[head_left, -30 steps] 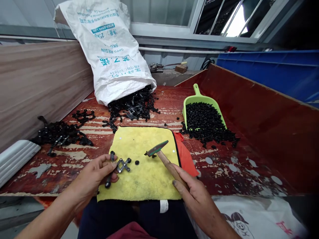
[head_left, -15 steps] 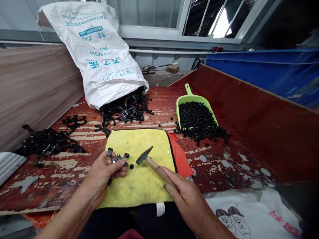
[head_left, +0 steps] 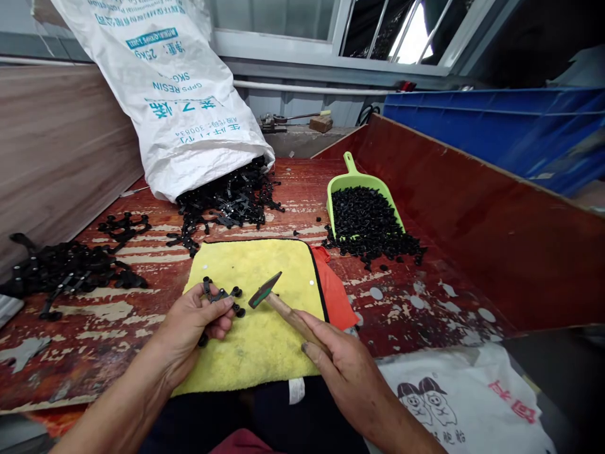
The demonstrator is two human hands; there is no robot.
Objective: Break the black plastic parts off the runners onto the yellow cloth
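My left hand (head_left: 201,318) pinches a black jointed plastic linkage (head_left: 220,295) with round knobbed ends, held low over a yellow cloth (head_left: 258,353). Close to the linkage's lower end is a small round black cap (head_left: 241,313); whether they touch I cannot tell. Wrapped round a wooden handle, my right hand (head_left: 338,359) grips a hammer (head_left: 293,317). Its dark head, with a green patch, hangs above the cloth just right of the linkage. Another black round end (head_left: 203,340) shows under my left hand, partly hidden.
A white resin sack (head_left: 198,126) spills black linkages (head_left: 231,198) at the back. More linkages (head_left: 80,271) lie heaped at left. A green dustpan (head_left: 350,165) holds small black pieces (head_left: 366,214), some spilled onto the worn red table (head_left: 302,180). A red board (head_left: 472,208) borders the right.
The view has shifted, moving the scene left and slightly up. Over the cloth, my left hand has brought the linkage a little closer to the loose cap. Both hands keep their grips.
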